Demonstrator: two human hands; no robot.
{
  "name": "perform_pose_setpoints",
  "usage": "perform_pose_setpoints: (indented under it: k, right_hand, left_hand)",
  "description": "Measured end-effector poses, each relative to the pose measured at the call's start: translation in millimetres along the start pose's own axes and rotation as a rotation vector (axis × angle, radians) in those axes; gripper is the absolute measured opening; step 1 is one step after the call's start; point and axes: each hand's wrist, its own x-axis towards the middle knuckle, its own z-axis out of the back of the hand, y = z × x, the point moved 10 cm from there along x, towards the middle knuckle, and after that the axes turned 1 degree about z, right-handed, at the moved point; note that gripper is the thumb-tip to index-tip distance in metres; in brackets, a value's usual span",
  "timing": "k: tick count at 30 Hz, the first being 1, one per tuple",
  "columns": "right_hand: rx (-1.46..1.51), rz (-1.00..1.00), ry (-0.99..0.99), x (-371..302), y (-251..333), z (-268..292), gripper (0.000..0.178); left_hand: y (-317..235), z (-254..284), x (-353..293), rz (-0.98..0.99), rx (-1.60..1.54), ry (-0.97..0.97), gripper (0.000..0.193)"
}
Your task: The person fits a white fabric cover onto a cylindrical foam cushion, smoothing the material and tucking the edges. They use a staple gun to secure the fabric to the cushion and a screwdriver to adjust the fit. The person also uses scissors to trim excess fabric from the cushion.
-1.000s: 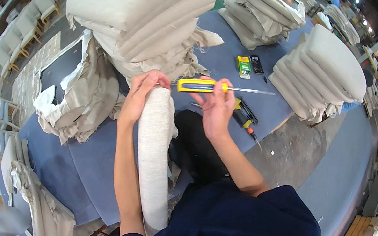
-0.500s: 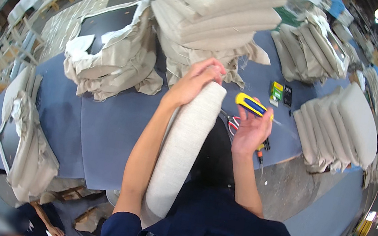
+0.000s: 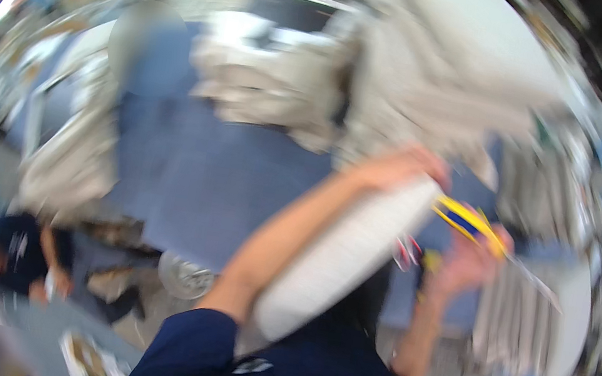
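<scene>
A light beige upholstered seat pad (image 3: 353, 254) stands on edge against my body, with my left forearm along its left side. The fingers of my left hand (image 3: 414, 162) curl over its far end, blurred by motion. To the right, my right hand (image 3: 471, 260) holds a yellow and blue screwdriver (image 3: 461, 218), its thin shaft pointing right and away from the pad. Red-handled scissors (image 3: 406, 252) lie on the blue-grey table (image 3: 217, 175), between the pad and my right hand.
Piles of beige fabric-covered pads stand on the far side, one tall pile (image 3: 452, 63) beyond my left hand and a fabric-draped pile (image 3: 270, 82) left of it. More pads (image 3: 523, 315) stack at right. Another person (image 3: 26, 256) sits low at left.
The view has swung left, so the table and piles appear farther right and blurred. Both hands keep their holds on the seat pad and the screwdriver.
</scene>
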Motion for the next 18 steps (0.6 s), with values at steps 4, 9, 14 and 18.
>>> perform_pose_setpoints:
  k: [4, 9, 14, 18]
  right_hand:
    - [-0.293, 0.259, 0.058, 46.5, 32.5, 18.2, 0.04]
    - [-0.555, 0.576, 0.277, 22.8, 108.5, -45.6, 0.051]
    - [-0.266, 0.491, 0.205, 22.2, 126.9, -48.8, 0.055]
    - [-0.318, 0.487, 0.356, 26.6, 99.7, -60.7, 0.056]
  left_hand:
    - [46.6, -30.8, 19.0, 0.151, 0.017, -0.018, 0.043]
    - [32.5, -18.9, 14.6, 0.241, -0.138, -0.196, 0.054]
    - [5.1, -1.2, -9.9, 0.337, -0.135, -0.247, 0.058]
    - [10.0, 7.7, -9.7, 0.253, -0.147, -0.269, 0.062]
